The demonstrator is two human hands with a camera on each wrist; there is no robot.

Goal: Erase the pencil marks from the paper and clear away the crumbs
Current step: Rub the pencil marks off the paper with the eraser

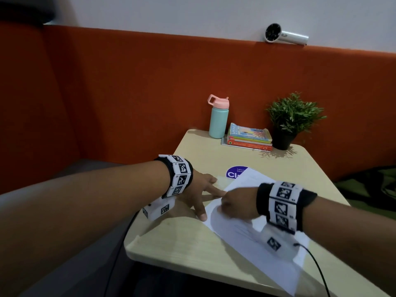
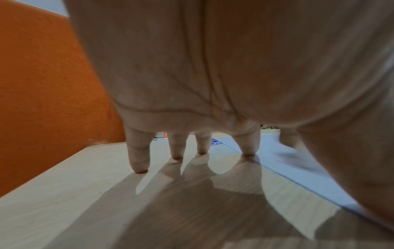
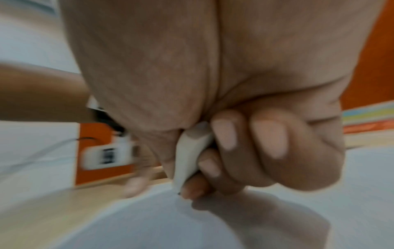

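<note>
A white sheet of paper point(image 1: 257, 243) lies slantwise on the small beige table point(image 1: 192, 239). My right hand point(image 1: 233, 205) rests on the paper's left part, and its curled fingers grip a white eraser point(image 3: 189, 156) whose dark-tipped lower end touches the sheet point(image 3: 149, 227). The right wrist view is blurred by motion. My left hand point(image 1: 199, 189) lies spread with straight fingers point(image 2: 138, 156) pressing on the tabletop and the paper's left edge point(image 2: 298, 182). Faint pencil lines show on the paper below the right wrist; I cannot make out any crumbs.
At the table's far end stand a teal bottle with a pink lid point(image 1: 218, 118), a stack of books point(image 1: 249, 139) and a potted plant point(image 1: 289, 123). A blue round sticker point(image 1: 235, 172) peeks from under the paper. Orange padded walls point(image 1: 128, 93) surround the table. A white handheld fan point(image 1: 285, 36) lies on the ledge.
</note>
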